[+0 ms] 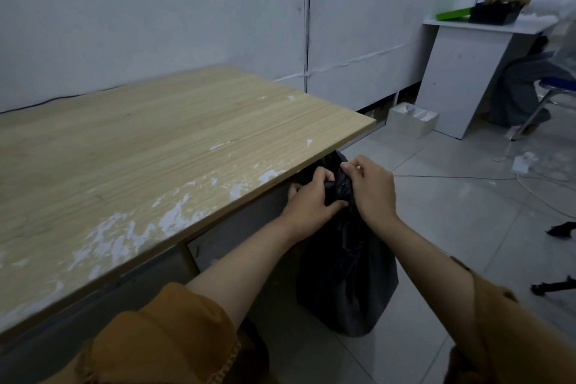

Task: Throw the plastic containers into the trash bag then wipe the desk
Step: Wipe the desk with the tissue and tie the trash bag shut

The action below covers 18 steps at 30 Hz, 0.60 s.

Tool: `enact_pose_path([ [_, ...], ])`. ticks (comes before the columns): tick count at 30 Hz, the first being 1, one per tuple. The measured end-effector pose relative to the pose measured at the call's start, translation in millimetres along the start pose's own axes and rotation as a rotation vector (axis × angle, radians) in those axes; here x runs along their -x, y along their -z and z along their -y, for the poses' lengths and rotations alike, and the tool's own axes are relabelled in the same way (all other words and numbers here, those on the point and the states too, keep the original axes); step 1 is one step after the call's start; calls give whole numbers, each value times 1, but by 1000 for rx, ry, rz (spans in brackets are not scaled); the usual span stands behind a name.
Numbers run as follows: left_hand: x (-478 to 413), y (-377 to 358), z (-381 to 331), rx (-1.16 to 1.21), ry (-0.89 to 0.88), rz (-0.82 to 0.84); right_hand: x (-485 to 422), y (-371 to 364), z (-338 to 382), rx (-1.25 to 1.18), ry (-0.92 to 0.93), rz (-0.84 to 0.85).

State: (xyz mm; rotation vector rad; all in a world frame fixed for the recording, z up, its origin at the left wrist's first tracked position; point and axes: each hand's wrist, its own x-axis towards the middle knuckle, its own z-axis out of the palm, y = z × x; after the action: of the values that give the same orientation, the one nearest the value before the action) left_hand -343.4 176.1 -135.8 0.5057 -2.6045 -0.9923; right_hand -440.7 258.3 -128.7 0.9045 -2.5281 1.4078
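A black trash bag (346, 274) stands on the floor tiles just off the right front edge of the wooden desk (149, 146). Its top is bunched together. My left hand (311, 199) grips the gathered neck from the left and my right hand (371, 187) pinches it from the right, fingers closed on the plastic. The desk top shows worn white patches along its front edge. I see no plastic containers; the bag's contents are hidden.
A white side desk (467, 72) at the back right carries a black box (494, 12) and a green lid (453, 13), with a seated person beside it. A white box (411, 118) sits on the floor near the wall. Cables (530, 178) run across the tiles at right.
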Motion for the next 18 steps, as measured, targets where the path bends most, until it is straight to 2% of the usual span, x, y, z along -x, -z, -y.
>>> enact_pose_path([
  [2, 0, 1, 1, -116, -30, -26, -6, -2, 1, 41, -99, 124],
  [5, 1, -1, 3, -230, -49, -62, -11, -4, 1, 84, -137, 252],
  [7, 0, -1, 4, -247, -53, -80, -12, -3, 0, 84, -100, 246],
  [11, -1, 5, 7, -237, -44, -88, -12, 4, -4, 76, 93, 277],
  [15, 4, 5, 13, -222, -26, -128, -11, 16, -5, 70, 196, 584],
  [18, 6, 4, 17, -291, -78, -125, -11, 20, -6, 247, 250, 824],
])
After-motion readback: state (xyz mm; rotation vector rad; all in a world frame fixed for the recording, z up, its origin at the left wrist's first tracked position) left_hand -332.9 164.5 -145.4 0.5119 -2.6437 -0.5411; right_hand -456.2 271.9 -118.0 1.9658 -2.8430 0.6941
